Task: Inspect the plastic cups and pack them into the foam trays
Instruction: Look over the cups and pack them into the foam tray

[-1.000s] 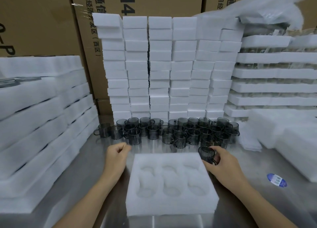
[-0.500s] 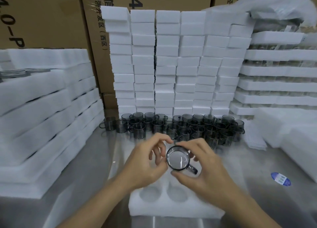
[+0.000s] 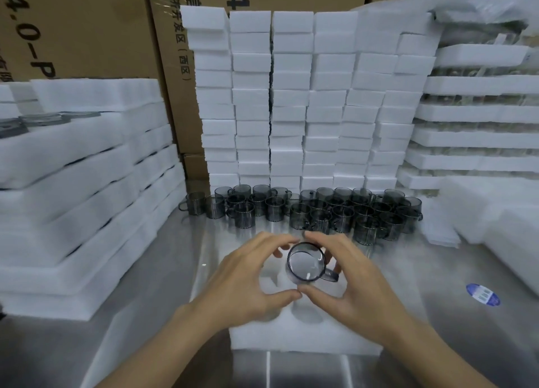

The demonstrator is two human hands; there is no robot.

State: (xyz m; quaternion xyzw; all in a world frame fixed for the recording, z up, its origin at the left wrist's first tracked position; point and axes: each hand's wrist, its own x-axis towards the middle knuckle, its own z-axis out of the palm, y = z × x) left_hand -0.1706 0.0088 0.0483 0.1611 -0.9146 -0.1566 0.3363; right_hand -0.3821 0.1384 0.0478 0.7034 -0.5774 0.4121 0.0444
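Observation:
A smoky grey plastic cup with a side handle is held up between both hands, its mouth turned toward me. My left hand curls round its left side, thumb below and fingers above. My right hand curls round the right side near the handle. Beneath them lies a white foam tray with round pockets, largely hidden by the hands. Several more grey cups stand in a cluster on the steel table behind.
Tall stacks of white foam blocks rise behind the cups. Foam tray stacks fill the left side, packed trays and loose foam the right. Cardboard boxes form the back wall. A blue sticker lies on the table.
My right hand lifted a cup from the table edge and my left hand joined it. Both now hold the cup above the tray, tipped with its mouth toward me.

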